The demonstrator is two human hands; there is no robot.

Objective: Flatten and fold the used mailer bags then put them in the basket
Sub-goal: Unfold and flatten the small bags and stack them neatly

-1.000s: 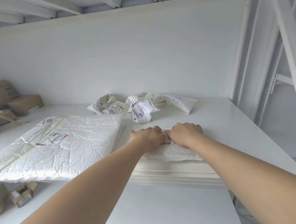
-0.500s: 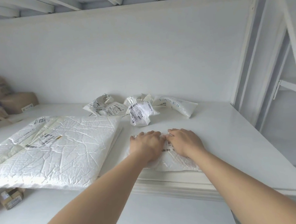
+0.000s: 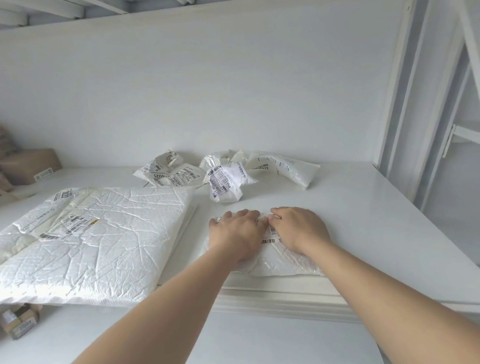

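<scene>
both hands lie side by side, palms down, on a small white mailer bag (image 3: 281, 258) at the near edge of the white shelf (image 3: 352, 200). the left hand (image 3: 238, 234) covers the bag's left part and the right hand (image 3: 299, 227) its right part. their inner edges almost meet at the far end. the fingers (image 3: 245, 215) of the left hand are straight and held close together, pressed flat on the plastic. the right hand's fingers (image 3: 282, 211) lie the same way, curled round nothing. between the two hands a barcode label (image 3: 269, 241) shows on the bag. the bag looks mostly flattened, with wrinkles in its near part.

just left of this bag lies a large padded mailer (image 3: 98, 248), creased all over, its near edge hanging past the shelf edge. further back, near the wall, sit three crumpled mailers in a loose row: one at left (image 3: 167, 171), one in the middle (image 3: 225, 183) with its label facing the camera, and a longer one at right (image 3: 284, 167).

at the far left of the shelf stand brown cardboard boxes (image 3: 29, 167). on the lower shelf (image 3: 248, 342), under the padded mailer's overhang, sits a small taped box (image 3: 20, 321).
</scene>
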